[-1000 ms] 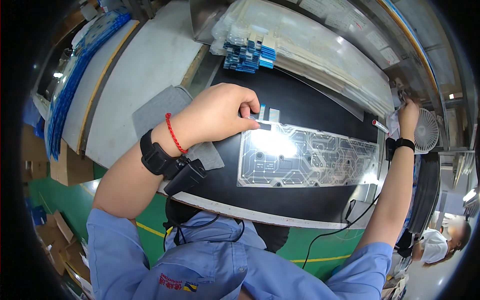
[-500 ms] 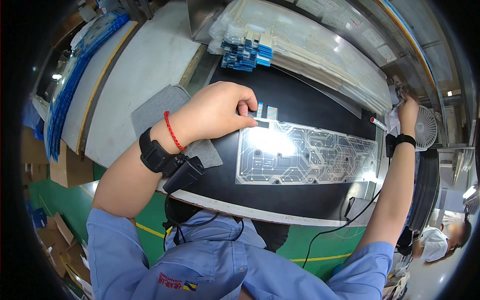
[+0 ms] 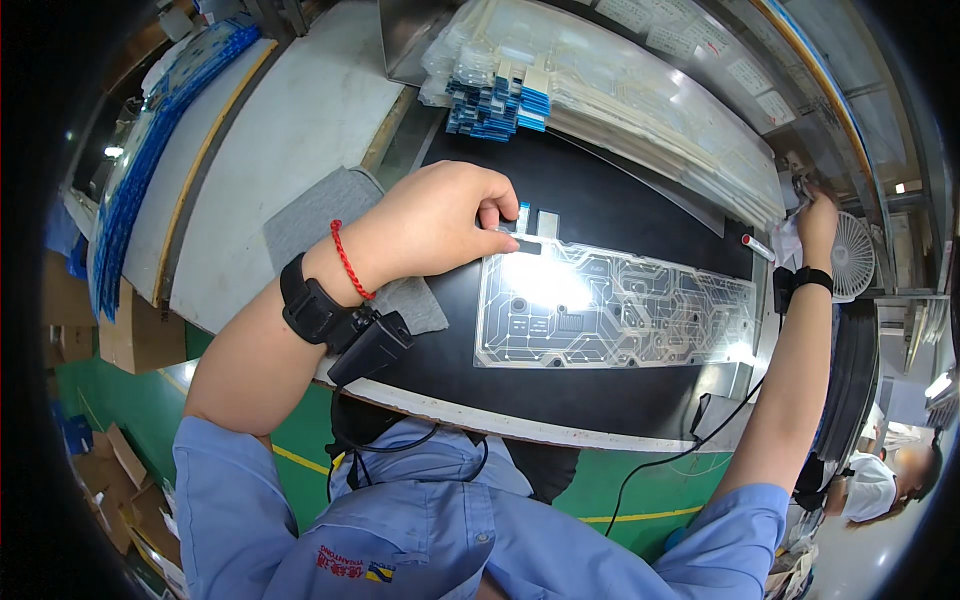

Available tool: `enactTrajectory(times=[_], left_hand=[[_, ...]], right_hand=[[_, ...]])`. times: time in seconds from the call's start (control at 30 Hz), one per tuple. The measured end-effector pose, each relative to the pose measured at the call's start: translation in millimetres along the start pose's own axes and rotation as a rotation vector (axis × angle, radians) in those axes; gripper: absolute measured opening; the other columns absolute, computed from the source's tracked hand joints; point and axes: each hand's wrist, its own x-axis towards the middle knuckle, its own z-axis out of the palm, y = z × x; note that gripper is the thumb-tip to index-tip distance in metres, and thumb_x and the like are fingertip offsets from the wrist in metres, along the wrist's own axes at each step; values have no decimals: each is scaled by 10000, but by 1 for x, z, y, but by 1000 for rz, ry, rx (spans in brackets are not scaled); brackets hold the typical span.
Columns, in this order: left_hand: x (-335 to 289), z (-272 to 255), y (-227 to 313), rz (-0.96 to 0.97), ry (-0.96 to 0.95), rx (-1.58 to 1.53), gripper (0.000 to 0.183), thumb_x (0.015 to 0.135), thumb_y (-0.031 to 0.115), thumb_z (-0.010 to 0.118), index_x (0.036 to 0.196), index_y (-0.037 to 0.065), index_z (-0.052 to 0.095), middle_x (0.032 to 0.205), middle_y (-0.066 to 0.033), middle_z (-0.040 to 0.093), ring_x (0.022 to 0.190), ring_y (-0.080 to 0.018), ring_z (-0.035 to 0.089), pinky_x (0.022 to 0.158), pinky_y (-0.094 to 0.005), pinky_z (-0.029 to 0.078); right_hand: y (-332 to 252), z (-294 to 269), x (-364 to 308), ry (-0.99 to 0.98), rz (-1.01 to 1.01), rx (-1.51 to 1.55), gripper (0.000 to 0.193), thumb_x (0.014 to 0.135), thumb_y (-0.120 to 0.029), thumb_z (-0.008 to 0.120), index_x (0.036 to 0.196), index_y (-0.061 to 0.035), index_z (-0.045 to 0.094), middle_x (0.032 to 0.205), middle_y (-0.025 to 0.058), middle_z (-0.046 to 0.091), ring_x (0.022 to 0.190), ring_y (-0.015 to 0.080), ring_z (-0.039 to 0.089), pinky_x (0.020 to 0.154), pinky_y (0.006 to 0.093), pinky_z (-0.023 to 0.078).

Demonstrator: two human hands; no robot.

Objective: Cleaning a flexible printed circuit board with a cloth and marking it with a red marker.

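A: What is being carried by the black, smooth counter (image 3: 570, 395)?

B: A clear sheet (image 3: 630, 320) is being supported there, lying flat in front of the person. It is thin, long and almost rectangular, and its surface is being crossed by fine pale lines and angular loops. On its left part a strong white glare is being reflected. From its upper edge, flat tails (image 3: 547, 225) are being held out.

A: Which other textures are being shown?

B: Behind, milky, glossy films (image 3: 640, 95) are being piled in a stack, with blue-ended strips (image 3: 497, 110) bunched at its left end. A soft, matt grey cloth (image 3: 318, 215) is being partly covered by the left forearm (image 3: 350, 265).

A: And how are the hands being posed?

B: The left hand (image 3: 450, 220) is being held at the sheet's upper left corner, back upward, forefinger curled, thumb extended. Only a narrow space is being left between their tips; whether the sheet is being pinched cannot be told. The right hand (image 3: 818, 222) is being stretched far forward, beside a white, round fan (image 3: 853, 260). Its fingertips are being shown too small, so its grip cannot be told.
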Motion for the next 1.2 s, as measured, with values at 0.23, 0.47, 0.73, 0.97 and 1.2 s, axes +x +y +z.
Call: enactTrajectory(times=[0.23,0.47,0.73,0.97,1.2], left_hand=[[1,1,-2,23,5,-27,259,804,123,832,1003,-5,726,802,-66,692,683,-134,614,633,-279,472],[-6,5,-9,202,149,74,347,768,103,832,1068,38,670,876,-61,596,804,-190,578,720,-313,476],[-8,15,-5,208,31,129,356,741,132,854,994,44,620,759,-60,535,743,-233,548,681,-370,448],[-4,11,0,175,-34,123,313,741,138,858,922,23,629,651,-59,495,601,-211,486,592,-357,406],[-4,12,0,143,-51,74,311,737,128,860,910,18,626,647,-54,485,592,-196,473,582,-352,393]], right_hand=[[12,1,3,-18,-21,-62,460,812,50,517,1215,-26,725,1210,276,681,1149,435,636,1028,453,487],[-35,-59,-62,33,-87,132,326,858,39,557,1138,-9,718,1116,249,688,1035,420,669,918,443,528],[-260,-188,-238,-435,-382,846,490,748,185,523,1158,-15,700,1064,174,641,962,332,642,863,359,513],[-340,-173,-241,-326,-643,799,398,755,12,620,1148,66,652,1019,151,568,931,316,581,827,401,524],[-352,-187,-272,-392,-731,681,264,854,-68,628,1073,71,671,1003,117,551,897,243,586,729,356,546]])
